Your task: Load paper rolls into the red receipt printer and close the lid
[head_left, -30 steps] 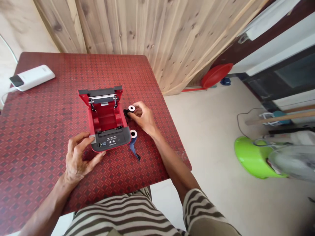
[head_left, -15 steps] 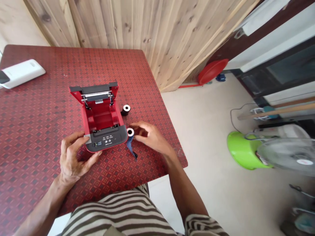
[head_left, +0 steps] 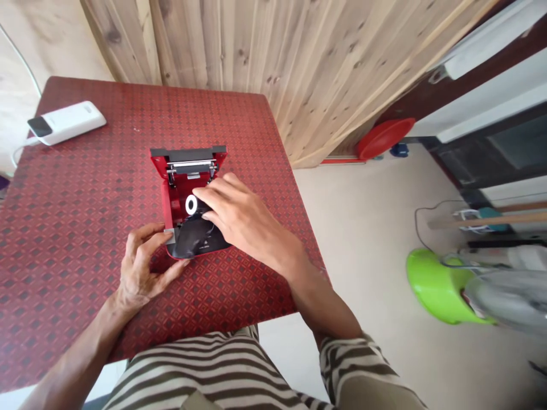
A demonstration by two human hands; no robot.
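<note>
Printer (head_left: 182, 188) on the red patterned surface (head_left: 94, 205), lid (head_left: 188, 155) raised, roll (head_left: 200, 206) at the open bay.
Right hand (head_left: 245, 219) grips the dark roll, white core facing left; can't tell whether it touches bottom. Dark film (head_left: 194, 236) drapes over the printer's front. Left hand (head_left: 139, 273) clasps the front left corner at a gray tab (head_left: 169, 234). White power bank (head_left: 73, 123) lies far left.

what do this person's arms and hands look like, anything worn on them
The left hand and right hand are bare, without gloves. The short right sleeve ends near the elbow and has dark and pale stripes; the left sleeve is out of view.
</note>
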